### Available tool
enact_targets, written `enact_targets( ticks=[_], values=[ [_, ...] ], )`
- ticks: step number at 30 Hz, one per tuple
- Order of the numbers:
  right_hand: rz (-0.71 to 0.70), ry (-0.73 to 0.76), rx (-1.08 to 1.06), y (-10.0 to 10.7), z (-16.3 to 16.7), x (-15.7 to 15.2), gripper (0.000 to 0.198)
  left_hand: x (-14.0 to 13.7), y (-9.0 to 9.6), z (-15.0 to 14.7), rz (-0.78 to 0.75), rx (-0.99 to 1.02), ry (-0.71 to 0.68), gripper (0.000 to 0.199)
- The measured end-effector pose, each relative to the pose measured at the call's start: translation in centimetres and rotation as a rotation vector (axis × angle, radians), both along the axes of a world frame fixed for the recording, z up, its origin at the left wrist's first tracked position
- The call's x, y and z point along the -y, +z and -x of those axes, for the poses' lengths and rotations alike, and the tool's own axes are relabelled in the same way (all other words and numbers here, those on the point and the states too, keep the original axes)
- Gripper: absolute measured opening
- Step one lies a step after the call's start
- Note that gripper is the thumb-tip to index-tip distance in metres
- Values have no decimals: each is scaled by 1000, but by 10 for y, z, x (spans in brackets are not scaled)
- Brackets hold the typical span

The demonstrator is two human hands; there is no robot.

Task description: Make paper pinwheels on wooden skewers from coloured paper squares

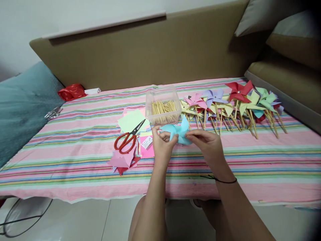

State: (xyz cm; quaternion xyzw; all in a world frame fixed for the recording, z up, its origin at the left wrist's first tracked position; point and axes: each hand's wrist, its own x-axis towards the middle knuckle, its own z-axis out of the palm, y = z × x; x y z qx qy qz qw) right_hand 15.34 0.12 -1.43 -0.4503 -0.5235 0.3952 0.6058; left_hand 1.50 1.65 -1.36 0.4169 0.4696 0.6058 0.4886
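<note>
A light blue paper pinwheel [182, 130] with curled blades is held between both hands, above the striped cloth. My left hand [162, 144] is closed on its left side, the thumb pressed near its middle. The fingers of my right hand [207, 142] pinch its right edge. Just beyond it stands a clear plastic box [163, 95] of thin wooden sticks [164, 110]. Left of my hands, red-handled scissors [128, 136] lie on paper sheets [132, 120] and cut pink pieces [122, 158]. A small white printed card [146, 142] rests beside them.
Several finished pinwheels on sticks [239, 92] lie piled at the right on the striped cloth [82, 150]. A red plastic bag [72, 92] and a bundle of small metal pieces [53, 113] are at the far left. A sofa back [140, 50] rises behind.
</note>
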Motion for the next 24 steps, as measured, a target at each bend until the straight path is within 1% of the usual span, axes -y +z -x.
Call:
enact_targets(
  ticks=[3,6,10,15,19,24],
  values=[
    [-1,-60,70,0,7,1,4,1,3,0,13,34,-15,53],
    [-21,-102,72,1,10,0,5,3,8,0,29,54,-13,54],
    [-43,-96,93,3,11,-1,7,5,13,-2,0,86,-9,53],
    [-124,-60,105,2,13,-1,10,6,12,-2,-29,93,-19,53],
    [-106,-79,128,1,14,-1,7,5,10,0,-51,96,-58,53],
    [-116,-109,191,4,15,-1,6,5,9,2,-63,87,-66,54]
  ],
)
